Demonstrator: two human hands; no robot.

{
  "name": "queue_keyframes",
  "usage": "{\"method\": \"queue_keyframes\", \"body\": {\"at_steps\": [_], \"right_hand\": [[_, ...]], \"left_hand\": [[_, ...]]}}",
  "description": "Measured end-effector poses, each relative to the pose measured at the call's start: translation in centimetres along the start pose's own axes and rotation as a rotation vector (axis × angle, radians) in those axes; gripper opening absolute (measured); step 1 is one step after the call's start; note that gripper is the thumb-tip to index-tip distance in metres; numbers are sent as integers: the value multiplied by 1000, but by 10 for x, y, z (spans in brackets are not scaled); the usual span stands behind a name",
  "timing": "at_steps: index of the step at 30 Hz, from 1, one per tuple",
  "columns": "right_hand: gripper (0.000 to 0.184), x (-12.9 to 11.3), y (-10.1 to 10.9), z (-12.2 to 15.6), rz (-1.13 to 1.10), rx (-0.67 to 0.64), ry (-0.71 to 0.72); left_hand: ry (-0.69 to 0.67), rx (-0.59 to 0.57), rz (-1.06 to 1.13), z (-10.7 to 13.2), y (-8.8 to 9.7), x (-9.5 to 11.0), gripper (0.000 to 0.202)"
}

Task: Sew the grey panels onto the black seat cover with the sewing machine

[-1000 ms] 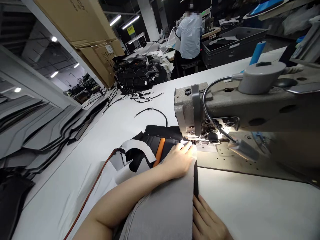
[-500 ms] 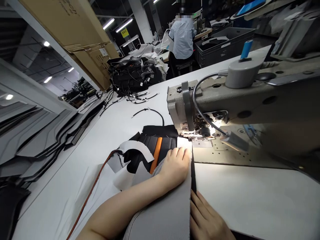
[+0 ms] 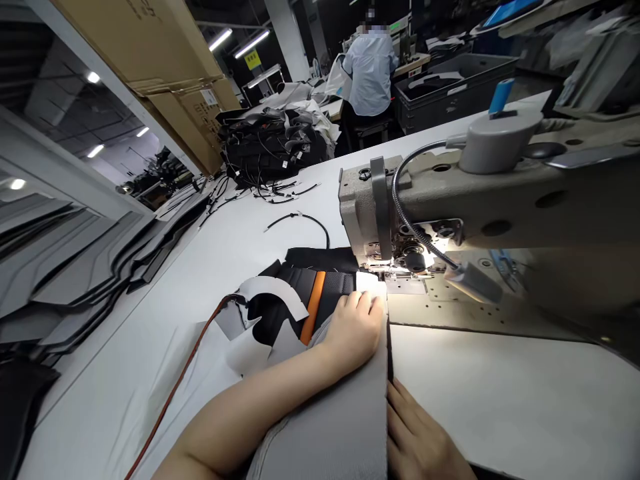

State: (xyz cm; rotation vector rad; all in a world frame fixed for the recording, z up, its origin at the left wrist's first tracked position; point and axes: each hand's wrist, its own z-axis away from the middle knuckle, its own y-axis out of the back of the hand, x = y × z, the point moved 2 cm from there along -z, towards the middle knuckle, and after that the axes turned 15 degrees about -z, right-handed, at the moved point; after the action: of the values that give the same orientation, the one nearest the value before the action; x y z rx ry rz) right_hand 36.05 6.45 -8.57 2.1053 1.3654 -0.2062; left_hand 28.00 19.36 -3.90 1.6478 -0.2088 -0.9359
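Observation:
A grey padded fabric piece [image 3: 345, 427] lies over black material, its front end at the presser foot of the sewing machine [image 3: 425, 193]. My left hand [image 3: 357, 330] rests on top of the fabric just before the needle area, fingers bent slightly and tips pressing down. My right hand [image 3: 423, 433] lies along the fabric's right edge. Its fingers are stretched out, with their tips tucked partly beneath that edge; the thumb is hidden. Beside my left hand are a black panel with an orange strip [image 3: 313, 307] and a curved white piece [image 3: 277, 290].
Black cables [image 3: 300, 217] lie on the white table [image 3: 220, 240]. Behind them rises a pile of black pieces [image 3: 280, 150]. Grey panels [image 3: 90, 260] are stacked at left. A grey crate [image 3: 435, 107] and a seated person [image 3: 370, 73] are farther back. A cardboard box [image 3: 170, 80] leans left.
The whole view has shifted slightly, so the machine and both hands appear a little farther right. The hands keep nearly the same places on the fabric.

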Motion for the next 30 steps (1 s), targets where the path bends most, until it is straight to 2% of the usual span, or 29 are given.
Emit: {"method": "queue_keyframes", "body": {"at_steps": [5,8,11,13,15,19,24,28,30], "right_hand": [[39,16,1,-4,-11,-87,17],[31,27,4,-17,-41,-152,25],[23,42,13,-34,-33,-226,8],[18,54,20,-43,10,-289,-18],[21,70,27,-48,46,-330,-13],[21,103,34,-58,97,-303,49],[27,133,29,-68,207,-236,12],[29,143,28,-65,190,-312,-120],[27,143,30,-65,109,-396,-125]], "left_hand": [[13,-43,48,-20,-3,-7,33],[-71,-25,72,-27,-3,-10,35],[-117,-1,91,-25,-3,-13,43],[-72,11,109,-21,-3,-15,48],[-35,28,139,-17,-4,-18,49],[4,103,272,-13,-4,-25,41],[-31,124,342,-15,-1,-29,38],[-7,91,361,-15,0,-30,43],[-13,94,387,-14,0,-31,44]]}}
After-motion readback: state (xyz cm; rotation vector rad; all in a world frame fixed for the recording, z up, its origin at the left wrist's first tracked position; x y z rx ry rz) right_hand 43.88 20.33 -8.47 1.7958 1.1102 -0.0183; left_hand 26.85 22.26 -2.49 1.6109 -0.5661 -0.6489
